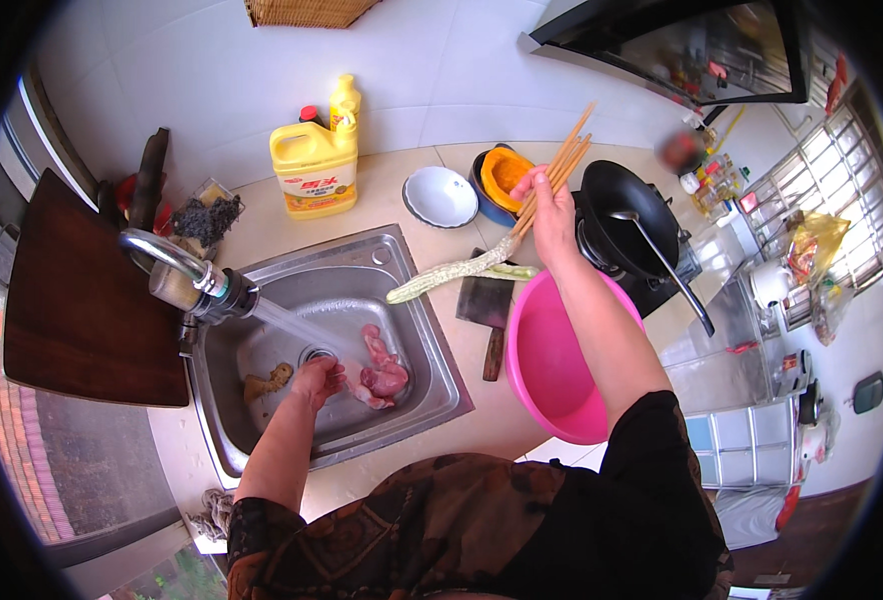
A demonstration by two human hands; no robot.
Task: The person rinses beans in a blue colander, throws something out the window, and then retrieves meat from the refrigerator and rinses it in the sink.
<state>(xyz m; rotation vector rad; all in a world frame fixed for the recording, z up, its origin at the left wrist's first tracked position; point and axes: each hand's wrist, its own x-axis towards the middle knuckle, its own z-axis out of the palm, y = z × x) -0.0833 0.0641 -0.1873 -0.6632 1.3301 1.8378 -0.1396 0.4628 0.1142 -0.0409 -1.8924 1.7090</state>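
My right hand (552, 214) grips a bundle of wooden chopsticks (570, 159) over the counter. Their lower ends reach the end of a long, pale bitter gourd (453, 271), which lies partly over the sink rim. A second gourd piece (513, 271) rests across the blade of a cleaver (484, 298). Down in the steel sink (404, 315), my left hand (319, 381) is by the drain, fingers loosely curled and apart, with nothing visible in it. Running water from the faucet (179, 259) falls beside it. Raw meat (383, 377) lies right of that hand, and a ginger-like brown piece (267, 381) lies left.
A pink basin (554, 375) sits below my right forearm. Behind are a white bowl (440, 196), cut pumpkin (503, 176) and a yellow detergent jug (314, 172). A wok (625, 210) with a ladle (670, 270) occupies the stove. A dark board (89, 300) stands left.
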